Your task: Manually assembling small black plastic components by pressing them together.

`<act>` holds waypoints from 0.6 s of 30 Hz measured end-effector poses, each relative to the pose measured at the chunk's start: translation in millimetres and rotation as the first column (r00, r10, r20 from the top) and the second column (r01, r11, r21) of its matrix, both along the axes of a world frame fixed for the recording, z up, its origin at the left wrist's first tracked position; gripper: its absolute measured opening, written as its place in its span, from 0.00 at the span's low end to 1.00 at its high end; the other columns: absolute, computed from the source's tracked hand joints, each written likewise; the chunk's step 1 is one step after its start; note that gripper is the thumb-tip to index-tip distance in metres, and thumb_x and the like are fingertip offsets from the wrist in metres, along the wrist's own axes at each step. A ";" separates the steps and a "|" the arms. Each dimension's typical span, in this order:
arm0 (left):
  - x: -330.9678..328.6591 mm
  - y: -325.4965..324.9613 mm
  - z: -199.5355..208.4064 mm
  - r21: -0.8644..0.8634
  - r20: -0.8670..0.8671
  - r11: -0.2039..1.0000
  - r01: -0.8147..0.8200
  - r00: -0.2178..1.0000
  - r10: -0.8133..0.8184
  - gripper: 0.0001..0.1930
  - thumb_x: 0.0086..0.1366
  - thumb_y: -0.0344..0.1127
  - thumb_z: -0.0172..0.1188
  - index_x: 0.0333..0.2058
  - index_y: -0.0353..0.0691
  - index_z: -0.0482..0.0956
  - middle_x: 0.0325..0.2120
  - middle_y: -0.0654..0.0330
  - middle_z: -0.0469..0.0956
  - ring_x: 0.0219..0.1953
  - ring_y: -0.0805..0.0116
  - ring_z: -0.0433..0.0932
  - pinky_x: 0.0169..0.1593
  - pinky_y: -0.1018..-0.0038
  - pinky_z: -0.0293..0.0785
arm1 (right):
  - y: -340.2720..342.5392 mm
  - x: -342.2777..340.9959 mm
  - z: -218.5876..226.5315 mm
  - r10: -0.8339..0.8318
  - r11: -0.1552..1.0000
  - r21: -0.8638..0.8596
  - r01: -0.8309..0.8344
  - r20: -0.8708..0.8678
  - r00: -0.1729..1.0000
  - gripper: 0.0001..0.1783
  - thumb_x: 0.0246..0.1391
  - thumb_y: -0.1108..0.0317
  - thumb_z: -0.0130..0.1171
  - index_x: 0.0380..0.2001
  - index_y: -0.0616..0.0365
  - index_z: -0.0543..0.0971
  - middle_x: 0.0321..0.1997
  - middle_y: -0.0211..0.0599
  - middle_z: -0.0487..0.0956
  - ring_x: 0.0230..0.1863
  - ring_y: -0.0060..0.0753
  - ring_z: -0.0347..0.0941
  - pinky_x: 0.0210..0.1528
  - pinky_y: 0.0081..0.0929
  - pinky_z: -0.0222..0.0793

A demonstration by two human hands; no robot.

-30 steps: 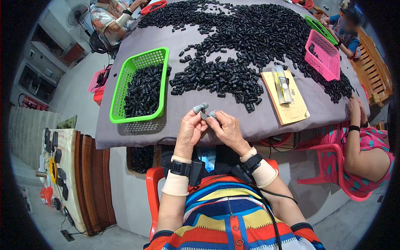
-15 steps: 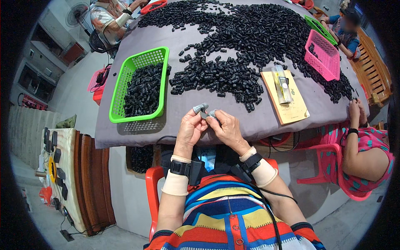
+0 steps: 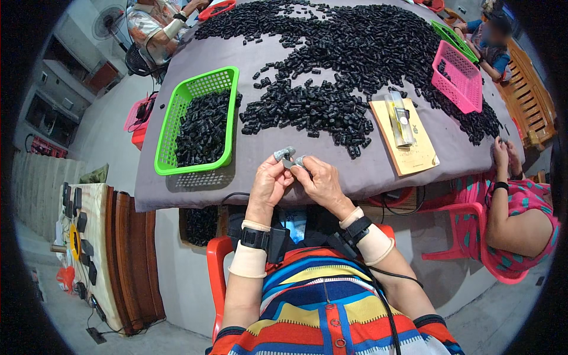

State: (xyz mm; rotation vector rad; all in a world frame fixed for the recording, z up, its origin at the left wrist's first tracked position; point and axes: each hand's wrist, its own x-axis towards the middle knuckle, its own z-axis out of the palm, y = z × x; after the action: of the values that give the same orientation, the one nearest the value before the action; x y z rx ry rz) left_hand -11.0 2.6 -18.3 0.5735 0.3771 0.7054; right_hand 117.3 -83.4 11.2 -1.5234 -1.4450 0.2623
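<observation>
The left hand [image 3: 267, 184] and right hand [image 3: 325, 184] pinch a dark piece [image 3: 287, 164]; the ten-o'clock basket [image 3: 198, 167] looks part-filled, the twelve-o'clock pile [image 3: 307, 109] seemingly left.

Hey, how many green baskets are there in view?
2: one green basket, holding black pieces, on the left side of the table; a second green basket at the upper right, just beyond the pink basket. Others might be hidden.
</observation>
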 end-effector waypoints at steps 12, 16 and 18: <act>1.0 -0.4 3.0 -0.014 -0.024 1.000 -0.019 1.000 0.018 0.11 0.61 0.25 0.51 0.44 0.35 0.73 0.29 0.62 0.75 0.24 0.79 0.70 0.24 0.85 0.67 | 4.6 -4.5 -2.6 -0.045 0.998 0.038 0.043 0.049 0.998 0.14 0.51 0.60 0.56 0.20 0.57 0.70 0.21 0.39 0.72 0.22 0.47 0.71 0.22 0.38 0.64; 2.6 -1.1 4.8 -0.007 -0.060 0.999 -0.042 0.997 0.041 0.11 0.62 0.25 0.51 0.44 0.35 0.73 0.29 0.62 0.75 0.24 0.78 0.70 0.24 0.84 0.66 | 6.1 -4.8 -6.4 -0.054 0.998 0.029 0.052 0.072 0.996 0.14 0.51 0.60 0.56 0.20 0.57 0.70 0.21 0.39 0.72 0.22 0.47 0.71 0.21 0.38 0.64; 3.6 -2.2 6.6 0.002 -0.080 0.999 -0.048 0.996 0.048 0.11 0.62 0.25 0.50 0.44 0.35 0.73 0.29 0.62 0.75 0.23 0.78 0.69 0.24 0.84 0.66 | 7.6 -4.2 -7.7 -0.068 0.997 0.055 0.063 0.088 0.994 0.14 0.51 0.60 0.56 0.20 0.56 0.70 0.21 0.40 0.72 0.22 0.48 0.71 0.21 0.38 0.64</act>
State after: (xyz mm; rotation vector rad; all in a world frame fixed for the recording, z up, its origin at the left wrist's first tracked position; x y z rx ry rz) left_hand -7.4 0.4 -11.6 0.5953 0.4668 0.7299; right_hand 113.1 -75.7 3.4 -1.5541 -1.4581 0.1171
